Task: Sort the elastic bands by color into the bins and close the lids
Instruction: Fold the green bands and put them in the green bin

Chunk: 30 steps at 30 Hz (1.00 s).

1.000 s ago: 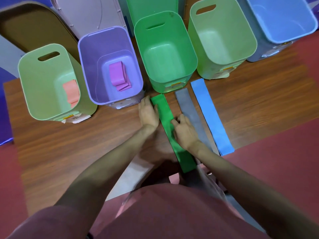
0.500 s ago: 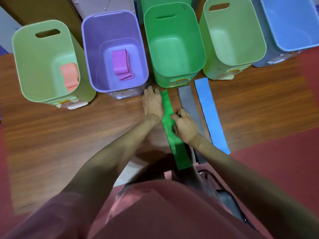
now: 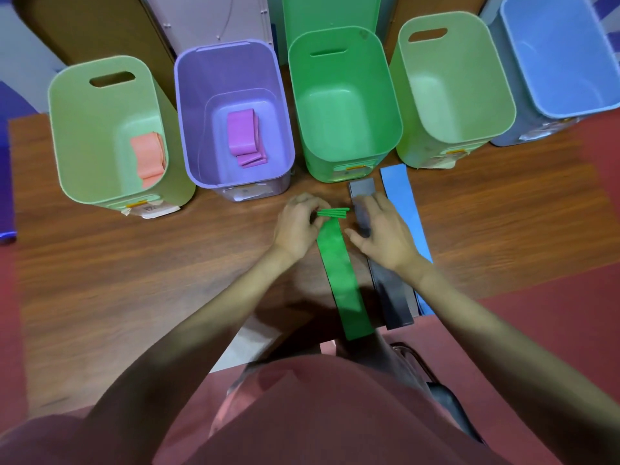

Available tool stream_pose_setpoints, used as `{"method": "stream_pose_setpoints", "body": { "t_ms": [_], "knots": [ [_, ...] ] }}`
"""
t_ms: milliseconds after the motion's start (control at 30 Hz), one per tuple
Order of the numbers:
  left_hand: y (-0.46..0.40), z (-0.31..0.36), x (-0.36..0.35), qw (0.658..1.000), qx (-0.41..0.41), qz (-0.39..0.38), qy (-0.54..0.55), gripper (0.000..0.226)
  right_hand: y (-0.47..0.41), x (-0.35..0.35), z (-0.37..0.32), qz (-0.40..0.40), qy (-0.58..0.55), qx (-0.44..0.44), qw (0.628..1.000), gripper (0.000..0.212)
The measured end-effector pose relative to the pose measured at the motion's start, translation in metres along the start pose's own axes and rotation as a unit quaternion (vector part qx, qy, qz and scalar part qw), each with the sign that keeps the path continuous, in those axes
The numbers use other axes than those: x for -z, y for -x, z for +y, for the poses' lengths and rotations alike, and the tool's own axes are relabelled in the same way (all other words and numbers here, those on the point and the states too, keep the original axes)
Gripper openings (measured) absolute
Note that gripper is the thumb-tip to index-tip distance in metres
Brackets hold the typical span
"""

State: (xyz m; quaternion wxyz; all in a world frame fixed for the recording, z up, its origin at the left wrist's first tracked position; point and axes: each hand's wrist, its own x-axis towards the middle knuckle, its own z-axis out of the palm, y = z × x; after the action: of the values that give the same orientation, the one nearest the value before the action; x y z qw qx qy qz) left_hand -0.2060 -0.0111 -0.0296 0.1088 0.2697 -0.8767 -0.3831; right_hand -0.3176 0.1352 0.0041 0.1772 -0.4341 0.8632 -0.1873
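Observation:
A green elastic band [image 3: 342,280] lies lengthwise on the wooden table [image 3: 134,270], its far end folded into a small stack. My left hand [image 3: 298,223] pinches that folded end. My right hand [image 3: 382,233] rests with spread fingers on the grey band [image 3: 362,189] beside it. A blue band [image 3: 402,203] lies to the right of the grey one. Five open bins stand in a row behind: a light green bin [image 3: 87,135] holding an orange band [image 3: 149,159], a purple bin [image 3: 201,95] holding a pink band [image 3: 241,135], a green bin [image 3: 335,95], a second light green bin [image 3: 469,95] and a blue bin [image 3: 570,62].
Lids stand upright behind the bins: a brown lid [image 3: 100,28], a pale lid [image 3: 208,18] and a green lid [image 3: 328,11]. The near table edge meets a red floor [image 3: 553,313]. My lap and a chair frame [image 3: 419,360] fill the bottom.
My left hand has folded the far end of the green band back toward me into a small stack. My right hand moved off the green band onto the grey one.

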Motion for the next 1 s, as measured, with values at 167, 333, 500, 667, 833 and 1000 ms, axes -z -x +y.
{"method": "stream_pose_setpoints", "body": {
  "t_ms": [167,333,500,667,833,1000],
  "knots": [
    [0.006,0.01,-0.003,1.0,-0.009,0.001,0.026,0.024,-0.02,0.02,-0.007,-0.038,0.055,0.085,0.994,0.051],
    [0.013,0.016,-0.002,0.998,0.007,0.019,0.068,0.028,-0.018,0.021,-0.011,-0.043,0.048,0.097,0.993,0.024],
    [0.019,0.014,0.003,0.991,-0.013,-0.054,0.123,0.036,-0.015,0.028,-0.008,-0.062,0.031,0.123,0.99,0.014],
    [0.014,0.007,-0.004,0.945,0.134,-0.112,0.278,0.04,-0.015,0.048,-0.004,-0.078,0.021,0.172,0.982,0.011],
    [0.007,0.03,-0.031,0.819,0.232,-0.145,0.505,0.045,-0.018,0.071,-0.002,-0.099,0.001,0.181,0.978,0.012],
    [0.015,0.049,-0.052,0.792,0.218,-0.275,0.499,0.046,-0.028,0.09,0.008,-0.12,0.013,0.163,0.979,0.009]
  ]
}}
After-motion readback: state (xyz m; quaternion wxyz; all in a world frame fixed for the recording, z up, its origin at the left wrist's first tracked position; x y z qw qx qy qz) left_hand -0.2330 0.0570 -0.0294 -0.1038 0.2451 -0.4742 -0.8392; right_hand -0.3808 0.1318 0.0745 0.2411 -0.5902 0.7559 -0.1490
